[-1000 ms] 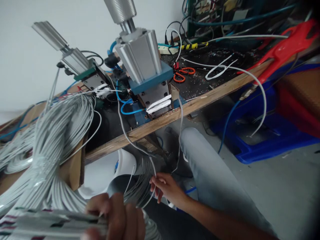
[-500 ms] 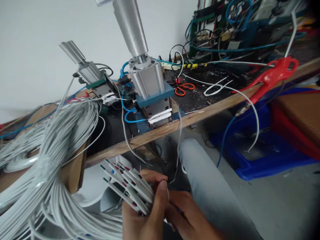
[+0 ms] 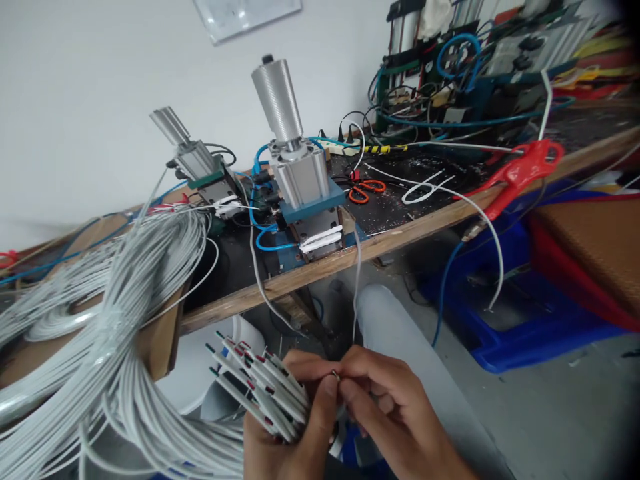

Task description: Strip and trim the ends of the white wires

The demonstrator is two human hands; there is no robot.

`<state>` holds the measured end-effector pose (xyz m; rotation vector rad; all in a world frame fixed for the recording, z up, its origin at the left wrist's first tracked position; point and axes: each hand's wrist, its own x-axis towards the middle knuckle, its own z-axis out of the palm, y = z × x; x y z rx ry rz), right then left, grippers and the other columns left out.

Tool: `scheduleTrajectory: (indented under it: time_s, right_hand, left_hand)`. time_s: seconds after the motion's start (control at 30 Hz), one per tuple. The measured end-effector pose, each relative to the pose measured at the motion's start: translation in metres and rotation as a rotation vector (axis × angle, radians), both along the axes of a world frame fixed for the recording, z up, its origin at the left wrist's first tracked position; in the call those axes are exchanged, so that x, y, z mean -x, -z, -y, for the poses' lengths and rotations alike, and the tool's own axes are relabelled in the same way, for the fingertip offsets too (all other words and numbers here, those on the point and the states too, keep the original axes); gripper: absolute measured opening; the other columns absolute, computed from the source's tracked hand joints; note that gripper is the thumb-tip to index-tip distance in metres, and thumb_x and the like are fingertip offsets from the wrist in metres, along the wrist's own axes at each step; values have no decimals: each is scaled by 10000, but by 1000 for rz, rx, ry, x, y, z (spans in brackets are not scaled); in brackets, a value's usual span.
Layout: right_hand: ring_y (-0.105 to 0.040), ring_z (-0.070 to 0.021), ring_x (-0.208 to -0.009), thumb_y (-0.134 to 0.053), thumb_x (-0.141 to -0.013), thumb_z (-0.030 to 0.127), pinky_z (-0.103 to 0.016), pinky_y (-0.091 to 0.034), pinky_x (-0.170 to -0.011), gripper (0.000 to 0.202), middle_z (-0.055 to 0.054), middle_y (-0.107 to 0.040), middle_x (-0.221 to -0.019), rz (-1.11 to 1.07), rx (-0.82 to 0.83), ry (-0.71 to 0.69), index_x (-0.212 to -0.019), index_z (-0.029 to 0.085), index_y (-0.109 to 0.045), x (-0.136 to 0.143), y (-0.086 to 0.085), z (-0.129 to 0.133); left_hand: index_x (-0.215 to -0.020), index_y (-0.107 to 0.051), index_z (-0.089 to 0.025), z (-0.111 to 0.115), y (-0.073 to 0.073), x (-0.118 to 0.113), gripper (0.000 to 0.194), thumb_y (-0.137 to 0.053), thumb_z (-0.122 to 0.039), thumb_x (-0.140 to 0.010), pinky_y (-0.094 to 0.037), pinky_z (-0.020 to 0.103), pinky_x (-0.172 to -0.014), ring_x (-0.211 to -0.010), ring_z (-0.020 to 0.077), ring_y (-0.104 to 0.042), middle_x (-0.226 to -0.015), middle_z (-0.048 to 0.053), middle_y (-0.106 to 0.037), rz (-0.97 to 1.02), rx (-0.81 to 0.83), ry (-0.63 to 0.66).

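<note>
A bundle of white cables (image 3: 273,393) passes through my left hand (image 3: 300,453), which is closed around it. The cable ends point up and to the left, showing short red, dark and green wire tips. At its thumb and forefinger a small cable end (image 3: 335,375) pokes out, mostly covered by fingers. My right hand (image 3: 400,407) pinches at this same end, its fingertips touching those of the left. From the bundle, the cables run left into a large taped hank of white cable (image 3: 110,320).
Two pneumatic presses (image 3: 305,173) (image 3: 195,160) stand on the bench, whose wooden edge (image 3: 390,247) crosses ahead of my hands. Orange-handled scissors (image 3: 367,191) lie behind it. A red air gun (image 3: 525,173) rests at the edge on the right. Below is a blue plastic stool (image 3: 505,347).
The view has tilted up and shifted slightly. My right hand has risen, its fingers now meeting the left thumb and forefinger at the small end. The left hand keeps hold of the bundle.
</note>
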<state>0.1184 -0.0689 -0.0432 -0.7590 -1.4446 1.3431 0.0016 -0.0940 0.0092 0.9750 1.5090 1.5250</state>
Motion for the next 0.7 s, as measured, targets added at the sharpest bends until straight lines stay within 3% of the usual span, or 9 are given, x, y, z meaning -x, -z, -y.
scheduleTrajectory:
  time_s: [0.13, 0.33, 0.53, 0.7]
  right_hand:
    - [-575, -123, -642, -527, -1032, 320, -238, -423, -580, 241, 15, -588, -716, 85, -94, -4, -865, 210, -661, -2, -7, 2]
    - [-588, -123, -645, -513, -1043, 291, -241, -424, -573, 204, 13, -606, -735, 220, -218, -57, -894, 218, -632, -7, -17, 2]
    - [-562, -100, -664, -542, -1015, 146, -226, -426, -621, 106, 37, -587, -779, 349, -535, 12, -968, 241, -546, -14, -24, 1]
    - [-603, -119, -729, -524, -1027, 124, -251, -448, -687, 124, 19, -603, -830, 422, -576, -32, -1053, 244, -539, -19, -24, 3]
  left_hand:
    - [-662, -766, -255, 5, -1, 0, 139, -759, -127, -715, -482, 206, -639, -643, 142, -600, -657, -32, -662, -97, -76, -50]
    - [-647, -729, -263, 10, -3, -1, 165, -701, -128, -738, -475, 237, -624, -623, 152, -591, -643, -37, -632, -149, -119, -104]
    - [-647, -696, -244, 10, -19, 2, 85, -698, -161, -665, -439, 242, -563, -581, 131, -538, -681, -43, -628, -170, -35, -97]
    - [-632, -644, -218, 12, -25, 3, 60, -683, -195, -671, -411, 232, -514, -514, 112, -482, -605, -60, -565, -88, 70, -46]
